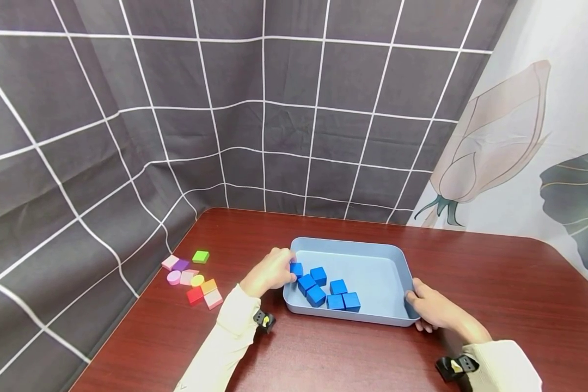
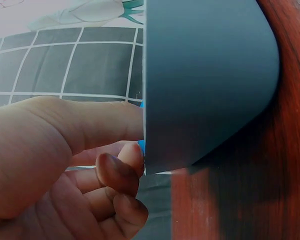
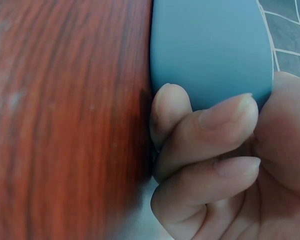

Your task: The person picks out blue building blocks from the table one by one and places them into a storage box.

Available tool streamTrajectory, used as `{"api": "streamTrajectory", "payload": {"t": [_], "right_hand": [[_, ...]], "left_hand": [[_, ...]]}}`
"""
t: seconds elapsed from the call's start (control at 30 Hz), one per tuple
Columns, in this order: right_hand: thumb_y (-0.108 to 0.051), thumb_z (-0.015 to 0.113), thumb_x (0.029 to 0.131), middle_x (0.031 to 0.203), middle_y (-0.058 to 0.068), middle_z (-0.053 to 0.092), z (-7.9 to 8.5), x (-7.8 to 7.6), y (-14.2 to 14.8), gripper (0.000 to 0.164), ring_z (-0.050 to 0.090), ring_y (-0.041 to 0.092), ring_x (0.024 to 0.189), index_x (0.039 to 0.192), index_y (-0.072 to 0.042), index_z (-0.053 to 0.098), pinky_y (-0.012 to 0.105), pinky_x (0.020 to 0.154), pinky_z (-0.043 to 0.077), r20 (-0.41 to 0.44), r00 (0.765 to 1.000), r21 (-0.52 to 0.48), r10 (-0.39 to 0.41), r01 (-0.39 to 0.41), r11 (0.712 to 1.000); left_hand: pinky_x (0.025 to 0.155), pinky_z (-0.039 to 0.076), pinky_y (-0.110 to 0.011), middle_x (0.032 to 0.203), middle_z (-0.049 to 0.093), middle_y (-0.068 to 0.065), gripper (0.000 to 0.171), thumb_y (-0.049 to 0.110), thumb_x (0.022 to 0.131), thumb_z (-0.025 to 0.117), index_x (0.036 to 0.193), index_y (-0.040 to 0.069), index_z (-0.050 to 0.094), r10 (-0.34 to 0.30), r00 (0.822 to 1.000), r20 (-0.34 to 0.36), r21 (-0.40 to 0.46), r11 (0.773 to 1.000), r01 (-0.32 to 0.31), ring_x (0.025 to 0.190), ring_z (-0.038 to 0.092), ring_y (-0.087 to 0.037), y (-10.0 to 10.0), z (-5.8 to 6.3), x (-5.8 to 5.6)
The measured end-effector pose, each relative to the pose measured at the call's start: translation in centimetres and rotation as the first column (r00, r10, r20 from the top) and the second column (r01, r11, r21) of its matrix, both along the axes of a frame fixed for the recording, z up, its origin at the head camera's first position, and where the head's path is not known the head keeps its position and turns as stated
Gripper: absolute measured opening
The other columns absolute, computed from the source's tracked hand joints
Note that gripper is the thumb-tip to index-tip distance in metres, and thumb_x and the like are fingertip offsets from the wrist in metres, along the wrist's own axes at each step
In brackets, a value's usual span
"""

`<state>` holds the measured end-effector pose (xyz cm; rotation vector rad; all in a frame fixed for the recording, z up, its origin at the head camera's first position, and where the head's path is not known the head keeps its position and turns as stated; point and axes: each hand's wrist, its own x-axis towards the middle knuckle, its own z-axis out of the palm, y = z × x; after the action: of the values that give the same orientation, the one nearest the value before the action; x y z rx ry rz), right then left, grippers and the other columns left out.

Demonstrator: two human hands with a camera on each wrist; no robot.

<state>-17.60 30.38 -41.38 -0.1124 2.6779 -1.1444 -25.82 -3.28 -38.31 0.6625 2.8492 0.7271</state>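
Note:
A light blue tray point(image 1: 377, 256) lies on the table with several dark blue cubes point(image 1: 316, 295) in its left and front part. My left hand point(image 1: 273, 269) reaches over the tray's left rim, thumb and forefinger on either side of the leftmost blue cube point(image 1: 296, 269), pinching it. In the left wrist view, the tray wall point(image 2: 210, 65) hides most of that cube. At the tray's right end, my right hand point(image 1: 433, 306) grips the rim, its thumb over the edge and its fingers curled against the outer wall point(image 3: 212, 55).
On the table's left side lie several small coloured blocks, among them a green one point(image 1: 201, 256), a red one point(image 1: 195, 295) and a yellow disc point(image 1: 197, 280). A dark gridded cloth point(image 1: 294, 130) hangs behind the brown table point(image 1: 318, 354).

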Motion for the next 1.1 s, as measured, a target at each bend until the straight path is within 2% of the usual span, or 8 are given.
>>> {"api": "streamTrajectory", "payload": {"t": [0.23,0.33,0.5,0.67,0.97,1.1], "right_hand": [[-0.012,0.035,0.097,0.049,0.007,0.052,0.0,0.0,0.0,0.012,0.045,0.016,0.035,0.093,-0.001,0.034,0.029,0.034,0.038,-0.007,1.0,0.011,0.002,-0.002,1.0],[-0.012,0.035,0.097,0.048,0.007,0.051,0.0,0.0,-0.1,0.012,0.046,0.016,0.035,0.093,-0.001,0.034,0.028,0.034,0.038,-0.006,1.0,0.012,0.002,-0.002,1.0],[-0.012,0.034,0.097,0.048,0.007,0.051,-0.1,0.0,-0.1,0.011,0.045,0.015,0.034,0.093,-0.002,0.034,0.027,0.034,0.037,0.007,1.0,0.007,-0.001,0.001,1.0],[-0.013,0.034,0.097,0.048,0.007,0.051,-0.1,0.0,-0.1,0.012,0.045,0.015,0.035,0.094,-0.001,0.034,0.027,0.034,0.037,0.012,1.0,0.009,0.01,-0.01,1.0],[-0.013,0.033,0.097,0.048,0.007,0.051,-0.1,0.0,0.0,0.012,0.044,0.014,0.035,0.093,-0.001,0.034,0.027,0.034,0.036,0.015,1.0,0.004,0.015,-0.015,1.0],[-0.013,0.034,0.097,0.048,0.007,0.051,-0.1,0.0,0.0,0.012,0.044,0.014,0.035,0.094,-0.001,0.034,0.027,0.035,0.037,0.014,1.0,0.002,0.013,-0.013,1.0]], "left_hand": [[0.064,0.051,-0.03,0.083,0.063,-0.007,0.025,0.012,0.076,0.073,0.097,0.003,0.065,0.024,0.999,-0.036,-0.054,0.998,-0.026,0.066,0.055,-0.017,0.0,0.2,0.6],[0.066,0.051,-0.034,0.087,0.065,-0.007,0.026,0.015,0.075,0.074,0.098,0.005,0.066,0.032,0.998,-0.058,-0.088,0.995,-0.037,0.068,0.055,-0.017,0.1,0.3,1.0],[0.061,0.049,-0.032,0.087,0.066,-0.004,0.024,0.018,0.076,0.074,0.098,0.009,0.069,0.03,0.996,-0.09,-0.108,0.993,-0.04,0.069,0.054,-0.016,0.1,0.2,1.2],[0.06,0.048,-0.032,0.089,0.066,-0.004,0.027,0.019,0.076,0.074,0.101,0.01,0.069,0.03,0.996,-0.087,-0.104,0.994,-0.039,0.071,0.054,-0.015,0.1,0.1,1.1],[0.052,0.043,-0.028,0.07,0.058,0.002,0.016,0.018,0.076,0.072,0.09,0.01,0.069,0.03,0.995,-0.092,-0.072,0.997,-0.037,0.063,0.051,-0.014,0.0,-0.1,0.9],[0.054,0.044,-0.029,0.076,0.062,0.0,0.021,0.018,0.076,0.072,0.094,0.009,0.069,0.032,0.996,-0.081,-0.067,0.997,-0.038,0.065,0.052,-0.014,0.0,0.0,0.9]]}}
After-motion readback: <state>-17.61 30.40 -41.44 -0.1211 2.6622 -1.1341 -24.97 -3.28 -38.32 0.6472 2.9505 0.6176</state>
